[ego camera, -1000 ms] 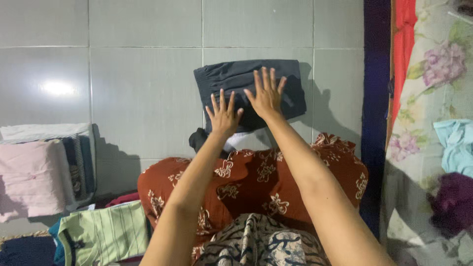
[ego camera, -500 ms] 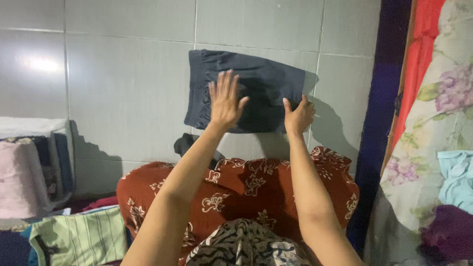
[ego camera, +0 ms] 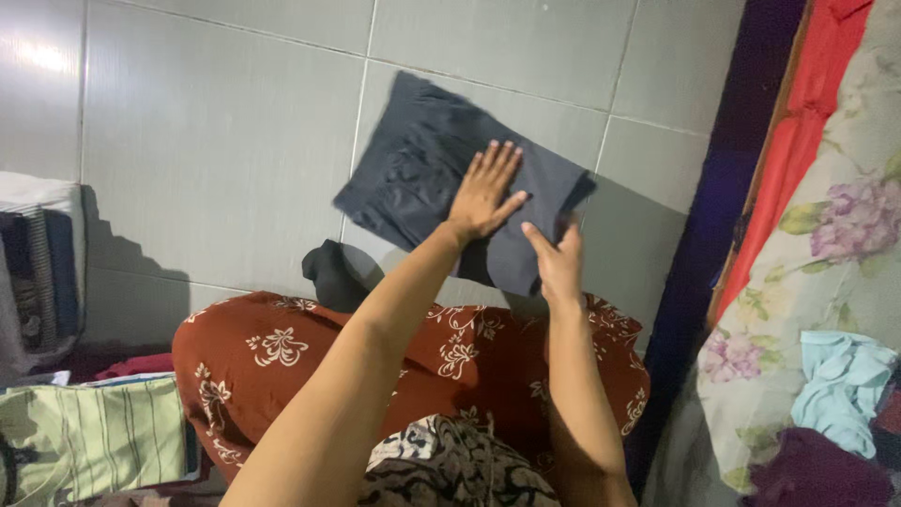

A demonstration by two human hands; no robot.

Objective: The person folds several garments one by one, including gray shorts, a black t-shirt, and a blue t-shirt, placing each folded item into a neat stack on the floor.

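Note:
A folded dark grey garment (ego camera: 422, 178) lies on the grey tiled floor (ego camera: 206, 160) in front of my knees. My left hand (ego camera: 485, 192) rests flat on its middle, fingers spread. At the garment's near right edge my right hand (ego camera: 556, 263) pinches the cloth and lifts that corner slightly. My knees are covered by a rust-red cloth with white flowers (ego camera: 310, 366).
A small black piece of cloth (ego camera: 333, 274) lies by my knee. Folded clothes are stacked at the left: a green striped piece (ego camera: 94, 437) and a pile (ego camera: 38, 263) behind it. A flowered bedsheet (ego camera: 826, 244) with loose light blue (ego camera: 840, 385) and purple clothes (ego camera: 821, 469) fills the right side.
The view has tilted and shifted left. My left hand slid rightward across the garment, and my right hand moved down along its right edge, now pinching the near corner.

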